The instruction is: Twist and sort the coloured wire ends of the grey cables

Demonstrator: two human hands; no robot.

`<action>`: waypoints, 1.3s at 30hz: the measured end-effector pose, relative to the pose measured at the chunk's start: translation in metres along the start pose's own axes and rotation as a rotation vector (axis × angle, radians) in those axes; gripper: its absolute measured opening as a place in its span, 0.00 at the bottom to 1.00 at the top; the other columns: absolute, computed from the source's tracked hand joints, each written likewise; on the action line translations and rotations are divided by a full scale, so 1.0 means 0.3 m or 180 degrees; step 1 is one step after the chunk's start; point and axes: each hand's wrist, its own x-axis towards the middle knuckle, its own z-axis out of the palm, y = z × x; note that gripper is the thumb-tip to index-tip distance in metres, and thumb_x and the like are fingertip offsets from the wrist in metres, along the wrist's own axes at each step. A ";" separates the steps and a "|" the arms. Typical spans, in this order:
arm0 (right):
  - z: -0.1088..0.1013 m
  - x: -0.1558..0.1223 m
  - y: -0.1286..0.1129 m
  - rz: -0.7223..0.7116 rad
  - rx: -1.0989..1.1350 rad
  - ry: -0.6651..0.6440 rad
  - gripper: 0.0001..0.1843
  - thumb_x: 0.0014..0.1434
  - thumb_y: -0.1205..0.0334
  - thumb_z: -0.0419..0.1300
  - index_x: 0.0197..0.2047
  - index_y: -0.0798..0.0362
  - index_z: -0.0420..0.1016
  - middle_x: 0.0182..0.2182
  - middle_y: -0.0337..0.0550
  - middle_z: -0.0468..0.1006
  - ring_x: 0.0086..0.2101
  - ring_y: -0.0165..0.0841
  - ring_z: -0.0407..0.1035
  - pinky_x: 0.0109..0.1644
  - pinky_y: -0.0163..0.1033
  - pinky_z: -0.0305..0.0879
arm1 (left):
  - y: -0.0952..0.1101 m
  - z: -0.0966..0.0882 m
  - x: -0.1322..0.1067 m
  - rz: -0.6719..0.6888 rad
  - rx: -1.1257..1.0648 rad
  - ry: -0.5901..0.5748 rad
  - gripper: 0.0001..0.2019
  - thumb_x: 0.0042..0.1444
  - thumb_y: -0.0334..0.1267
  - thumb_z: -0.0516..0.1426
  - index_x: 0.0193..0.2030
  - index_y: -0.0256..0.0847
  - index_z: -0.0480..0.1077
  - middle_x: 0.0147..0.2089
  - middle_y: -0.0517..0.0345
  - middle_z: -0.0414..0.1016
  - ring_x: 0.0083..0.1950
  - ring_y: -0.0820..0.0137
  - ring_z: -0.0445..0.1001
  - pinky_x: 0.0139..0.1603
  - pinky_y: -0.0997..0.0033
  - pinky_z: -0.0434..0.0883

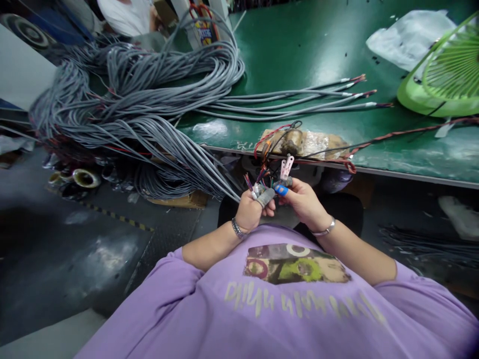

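Observation:
My left hand [251, 208] is closed round the end of a grey cable [209, 175], its coloured inner wires [258, 180] fanned out above the fist. A grey finger cot covers one fingertip. My right hand [304, 200] is closed on a small pink tool [286, 167], with a blue cot on one finger. Both hands meet just below the table's front edge, above my purple shirt.
A big bundle of grey cables [142, 94] spills off the green table [299, 45] to the left. Several stripped cables [307, 97] lie across it. A green fan [445, 75] and plastic bag [407, 35] sit at right. A taped block [303, 142] is at the edge. Another person [127, 15] is behind.

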 end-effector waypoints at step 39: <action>-0.063 0.003 0.003 0.0812 0.0950 -0.0410 0.24 0.48 0.38 0.69 0.34 0.52 0.77 0.27 0.39 0.77 0.24 0.26 0.66 0.28 0.33 0.71 | 0.004 -0.006 -0.010 -0.0155 -0.0130 0.0073 0.22 0.42 0.54 0.68 0.26 0.39 0.66 0.17 0.66 0.68 0.13 0.79 0.62 0.13 0.79 0.60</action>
